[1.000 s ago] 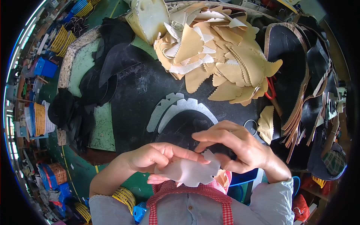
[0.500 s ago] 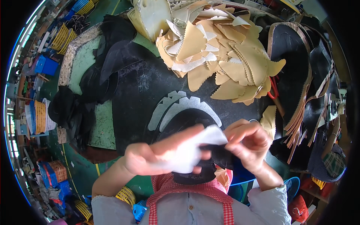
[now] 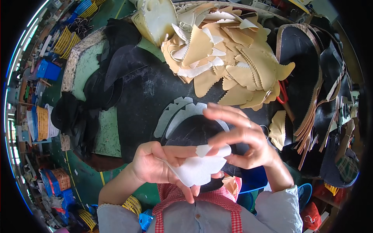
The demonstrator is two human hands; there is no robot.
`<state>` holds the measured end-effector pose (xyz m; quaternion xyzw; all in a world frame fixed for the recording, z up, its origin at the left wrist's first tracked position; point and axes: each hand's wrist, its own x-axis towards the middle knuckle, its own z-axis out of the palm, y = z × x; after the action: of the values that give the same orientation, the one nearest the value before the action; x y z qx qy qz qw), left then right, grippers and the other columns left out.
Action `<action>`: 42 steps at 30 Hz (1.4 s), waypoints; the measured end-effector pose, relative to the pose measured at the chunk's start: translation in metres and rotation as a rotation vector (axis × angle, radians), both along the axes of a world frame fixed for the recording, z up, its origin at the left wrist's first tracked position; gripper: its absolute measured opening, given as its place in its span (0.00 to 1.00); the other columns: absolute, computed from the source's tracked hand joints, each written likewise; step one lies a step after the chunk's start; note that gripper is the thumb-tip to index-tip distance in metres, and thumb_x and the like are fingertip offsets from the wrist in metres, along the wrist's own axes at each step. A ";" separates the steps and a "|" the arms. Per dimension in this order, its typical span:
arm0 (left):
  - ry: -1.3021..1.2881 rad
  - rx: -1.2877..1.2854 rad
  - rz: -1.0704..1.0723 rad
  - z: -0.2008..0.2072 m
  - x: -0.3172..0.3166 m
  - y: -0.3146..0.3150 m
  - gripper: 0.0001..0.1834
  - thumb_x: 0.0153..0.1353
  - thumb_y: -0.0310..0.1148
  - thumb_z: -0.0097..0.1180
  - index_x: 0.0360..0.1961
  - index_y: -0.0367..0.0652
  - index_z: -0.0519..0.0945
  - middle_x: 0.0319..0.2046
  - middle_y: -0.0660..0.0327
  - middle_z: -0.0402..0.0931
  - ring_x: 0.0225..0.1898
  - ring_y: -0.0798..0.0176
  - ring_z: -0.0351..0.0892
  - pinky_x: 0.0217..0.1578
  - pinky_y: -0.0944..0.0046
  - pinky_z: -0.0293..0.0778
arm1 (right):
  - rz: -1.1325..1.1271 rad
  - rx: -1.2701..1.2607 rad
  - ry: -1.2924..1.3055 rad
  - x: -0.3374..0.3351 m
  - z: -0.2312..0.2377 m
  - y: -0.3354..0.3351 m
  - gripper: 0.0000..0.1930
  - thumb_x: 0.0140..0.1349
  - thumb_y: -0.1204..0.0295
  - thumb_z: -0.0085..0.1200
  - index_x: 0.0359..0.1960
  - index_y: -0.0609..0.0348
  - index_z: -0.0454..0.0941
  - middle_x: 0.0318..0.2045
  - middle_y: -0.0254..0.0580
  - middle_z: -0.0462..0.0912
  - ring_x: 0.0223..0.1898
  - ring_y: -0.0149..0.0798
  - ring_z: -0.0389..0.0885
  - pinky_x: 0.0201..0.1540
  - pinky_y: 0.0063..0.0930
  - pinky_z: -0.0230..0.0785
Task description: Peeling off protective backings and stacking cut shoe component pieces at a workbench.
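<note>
My left hand [image 3: 149, 163] holds a white piece of sheet backing [image 3: 196, 173] with a notched edge, the piece lying across its fingers in front of my chest. A small notched end of the sheet folds up over the index finger. My right hand [image 3: 250, 141] is beside its right end, fingers spread and apart; whether the thumb touches the sheet I cannot tell. Below the hands is a rounded black piece [image 3: 190, 130]. Two curved whitish notched strips [image 3: 165, 122] lie along its far edge, partly hidden by my right fingers.
A heap of tan zigzag-edged leather pieces [image 3: 248, 73] covers the far side of the black work surface [image 3: 143, 101]. Black cut pieces [image 3: 101, 85] lie at left; black panels with tan zigzag borders [image 3: 301, 70] hang at right near red-handled scissors [image 3: 283, 92]. A single tan piece [image 3: 277, 130] lies near my right hand.
My right hand has moved left and farther away from me, its fingers opening from a pinch at the white sheet's corner. The sheet now lies flatter across my left fingers.
</note>
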<state>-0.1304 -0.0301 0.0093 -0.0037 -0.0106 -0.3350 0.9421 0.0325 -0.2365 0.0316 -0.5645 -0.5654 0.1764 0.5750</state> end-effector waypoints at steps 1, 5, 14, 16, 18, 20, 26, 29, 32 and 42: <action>0.017 -0.053 -0.030 -0.004 -0.001 0.001 0.48 0.54 0.42 0.38 0.75 0.31 0.44 0.68 0.26 0.53 0.53 0.32 0.76 0.53 0.34 0.75 | -0.020 0.020 -0.109 0.000 0.000 -0.001 0.19 0.47 0.81 0.66 0.43 0.52 0.86 0.64 0.51 0.74 0.67 0.55 0.70 0.64 0.48 0.65; 0.034 -0.112 -0.060 -0.009 -0.005 -0.001 0.48 0.55 0.42 0.39 0.75 0.32 0.45 0.68 0.25 0.52 0.53 0.32 0.75 0.53 0.32 0.75 | -0.154 0.067 -0.293 0.003 -0.006 -0.006 0.15 0.47 0.71 0.68 0.41 0.49 0.88 0.59 0.46 0.78 0.58 0.51 0.77 0.57 0.43 0.71; 0.076 -0.118 -0.048 -0.021 -0.018 0.003 0.47 0.54 0.40 0.39 0.75 0.31 0.44 0.62 0.29 0.64 0.51 0.28 0.76 0.43 0.28 0.80 | -0.165 0.062 -0.371 -0.001 -0.004 -0.011 0.17 0.47 0.69 0.68 0.43 0.45 0.88 0.58 0.43 0.78 0.54 0.45 0.77 0.54 0.38 0.72; 0.070 -0.031 -0.129 -0.021 -0.010 0.005 0.48 0.54 0.40 0.39 0.75 0.30 0.44 0.60 0.28 0.65 0.50 0.29 0.77 0.41 0.29 0.81 | -0.130 0.051 -0.410 -0.003 0.002 -0.011 0.17 0.45 0.68 0.68 0.41 0.44 0.88 0.57 0.42 0.79 0.54 0.45 0.77 0.52 0.37 0.74; 0.019 0.014 -0.147 -0.017 -0.004 0.008 0.47 0.54 0.39 0.38 0.75 0.32 0.45 0.60 0.25 0.64 0.48 0.29 0.78 0.40 0.30 0.82 | -0.136 0.014 -0.406 -0.003 -0.001 -0.010 0.16 0.45 0.68 0.68 0.40 0.44 0.88 0.56 0.41 0.80 0.54 0.44 0.77 0.53 0.38 0.75; -0.003 -0.014 -0.152 -0.018 -0.004 0.007 0.47 0.54 0.40 0.38 0.75 0.32 0.45 0.59 0.22 0.63 0.47 0.29 0.78 0.38 0.32 0.83 | -0.157 -0.021 -0.400 -0.005 -0.002 -0.009 0.15 0.44 0.67 0.68 0.38 0.43 0.88 0.55 0.38 0.81 0.53 0.44 0.78 0.52 0.38 0.76; -0.041 0.015 -0.078 -0.025 -0.013 0.007 0.48 0.54 0.40 0.40 0.75 0.30 0.45 0.56 0.21 0.65 0.46 0.33 0.80 0.37 0.37 0.85 | -0.161 0.016 -0.451 -0.006 -0.003 -0.010 0.16 0.45 0.68 0.68 0.39 0.45 0.88 0.54 0.39 0.82 0.50 0.42 0.80 0.48 0.36 0.77; -0.009 -0.012 -0.138 -0.017 -0.009 0.009 0.49 0.53 0.42 0.42 0.75 0.31 0.46 0.56 0.25 0.68 0.47 0.37 0.81 0.38 0.41 0.86 | -0.101 -0.012 -0.354 -0.003 -0.004 -0.009 0.16 0.47 0.74 0.65 0.41 0.48 0.87 0.53 0.40 0.82 0.48 0.43 0.81 0.48 0.37 0.77; -0.122 0.358 -0.306 0.002 -0.001 0.012 0.51 0.52 0.40 0.48 0.75 0.31 0.45 0.58 0.37 0.71 0.50 0.46 0.82 0.42 0.51 0.86 | 0.117 -0.202 0.028 0.009 0.003 -0.016 0.25 0.51 0.80 0.57 0.55 0.62 0.79 0.53 0.47 0.82 0.48 0.49 0.82 0.53 0.42 0.74; -0.221 0.629 -0.367 0.026 0.003 0.018 0.49 0.52 0.33 0.45 0.76 0.34 0.44 0.57 0.43 0.73 0.42 0.55 0.85 0.45 0.63 0.78 | 0.320 -0.312 0.164 -0.002 0.017 -0.001 0.19 0.56 0.78 0.66 0.51 0.58 0.81 0.41 0.40 0.83 0.39 0.40 0.84 0.45 0.32 0.78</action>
<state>-0.1277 -0.0122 0.0350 0.3199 -0.0079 -0.4833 0.8149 0.0304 -0.2370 0.0489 -0.5334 -0.5650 0.3957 0.4896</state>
